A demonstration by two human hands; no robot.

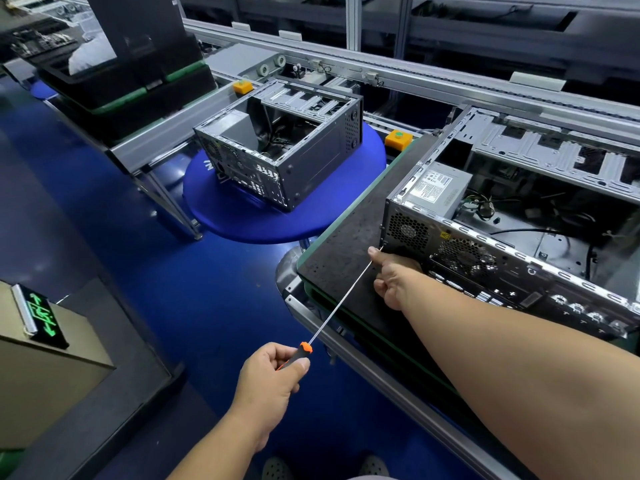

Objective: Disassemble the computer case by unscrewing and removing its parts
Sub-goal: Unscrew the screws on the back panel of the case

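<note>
You were on the unscrewing step: left hand (273, 370) gripped the screwdriver (341, 297) handle, right hand (389, 277) w/ curled fingers steadied the shaft near the tip, at the computer case (485, 251) rear corner on the black pallet (349, 237). Next prob needs tip seated in the screw, then turning.

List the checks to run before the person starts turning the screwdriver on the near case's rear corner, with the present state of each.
1. Left hand grips the screwdriver handle: ok.
2. Right hand steadies the shaft near the tip, thumb extended: ok.
3. Tip seated in a screw at the corner of the computer case: cannot tell, too small.
4. Case resting flat on the black pallet: ok.
5. Side panel already off, power supply exposed: ok.
6. Shaft square to the rear panel: not ok, it comes in at a slant.
</note>
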